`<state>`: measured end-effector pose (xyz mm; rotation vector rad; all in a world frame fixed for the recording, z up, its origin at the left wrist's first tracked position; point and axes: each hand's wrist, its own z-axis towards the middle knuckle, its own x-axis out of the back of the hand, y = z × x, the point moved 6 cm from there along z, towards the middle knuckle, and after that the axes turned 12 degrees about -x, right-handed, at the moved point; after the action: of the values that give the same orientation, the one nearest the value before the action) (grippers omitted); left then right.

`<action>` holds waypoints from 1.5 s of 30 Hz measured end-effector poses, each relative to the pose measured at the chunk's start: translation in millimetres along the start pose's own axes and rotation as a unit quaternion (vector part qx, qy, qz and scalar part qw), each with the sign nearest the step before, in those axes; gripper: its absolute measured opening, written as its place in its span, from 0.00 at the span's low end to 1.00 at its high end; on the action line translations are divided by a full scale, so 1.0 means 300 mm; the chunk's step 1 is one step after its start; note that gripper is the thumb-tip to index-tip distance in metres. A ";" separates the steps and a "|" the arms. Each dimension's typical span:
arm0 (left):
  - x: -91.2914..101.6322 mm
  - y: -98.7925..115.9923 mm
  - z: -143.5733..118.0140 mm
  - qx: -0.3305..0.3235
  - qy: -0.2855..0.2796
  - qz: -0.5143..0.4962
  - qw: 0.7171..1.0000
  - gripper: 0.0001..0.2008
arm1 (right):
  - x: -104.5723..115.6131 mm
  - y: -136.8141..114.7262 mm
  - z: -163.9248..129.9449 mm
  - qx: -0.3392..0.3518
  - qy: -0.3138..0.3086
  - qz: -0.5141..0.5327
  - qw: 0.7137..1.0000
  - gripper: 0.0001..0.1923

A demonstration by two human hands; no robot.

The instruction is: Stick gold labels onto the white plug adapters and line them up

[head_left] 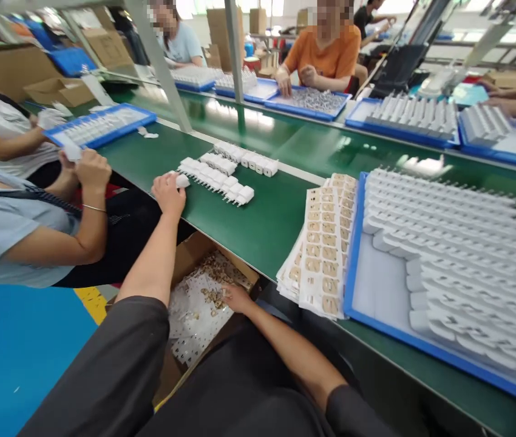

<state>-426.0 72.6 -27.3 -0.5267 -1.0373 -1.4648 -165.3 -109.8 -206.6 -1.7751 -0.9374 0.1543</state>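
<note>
While a white plug piece [182, 181] sits by the near edge of the green table [262, 224], the person's left hand [167, 193] is curled around it. Just beyond, rows of white pieces [215, 180] lie inward from that edge. Below it, the right hand [237, 298] hangs over brown scraps [212, 296] in a cardboard box [238, 263]; I can't tell whether its fingers grip anything. Farther right, tan-patched sheets [324, 255] lie along a blue tray's [354, 255] left edge.
</note>
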 end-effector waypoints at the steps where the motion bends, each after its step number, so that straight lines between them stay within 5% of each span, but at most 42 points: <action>1: -0.012 -0.020 0.004 0.003 0.013 -0.023 1.000 0.22 | -0.020 0.000 0.003 -0.005 -0.015 -0.009 1.000 0.16; 6: -0.056 -0.107 0.036 0.042 0.065 -0.094 0.993 0.21 | -0.010 -0.034 -0.107 0.014 -0.081 -0.047 0.996 0.12; 9: -0.048 -0.109 0.038 0.043 0.081 -0.097 0.991 0.24 | 0.084 -0.130 -0.274 0.077 -0.092 -0.046 0.992 0.15; 12: -0.006 -0.010 -0.009 -0.007 0.125 -0.112 0.986 0.25 | 0.244 -0.267 -0.493 0.188 -0.033 -0.038 0.981 0.15; 15: 0.038 0.232 -0.135 -0.106 0.119 -0.184 0.970 0.17 | 0.449 -0.343 -0.682 0.261 0.162 -0.062 0.950 0.15; 19: 0.089 0.701 -0.397 -0.300 -0.033 -0.331 0.894 0.13 | 0.657 -0.276 -0.800 0.181 0.433 -0.186 0.863 0.14; 22: 0.116 0.987 -0.583 -0.443 -0.154 -0.382 0.797 0.16 | 0.723 -0.178 -0.821 0.110 0.501 -0.245 0.823 0.14; 24: 0.106 1.085 -0.665 -0.503 -0.216 -0.361 0.755 0.22 | 0.735 -0.127 -0.829 0.082 0.510 -0.263 0.815 0.13; 28: 0.068 1.095 -0.716 -0.516 -0.261 -0.306 0.756 0.27 | 0.712 -0.083 -0.842 0.067 0.491 -0.275 0.824 0.12; 33: 0.061 1.042 -0.722 -0.490 -0.258 -0.306 0.774 0.27 | 0.677 -0.082 -0.838 0.053 0.489 -0.288 0.822 0.12; 45: 0.051 1.048 -0.733 -0.485 -0.270 -0.308 0.772 0.26 | 0.671 -0.103 -0.818 0.062 0.506 -0.266 0.818 0.11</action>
<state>-76.4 -86.2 -32.4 -1.5261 -0.8272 -2.5362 82.9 -157.1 -12.2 -1.1244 -0.5475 -0.9836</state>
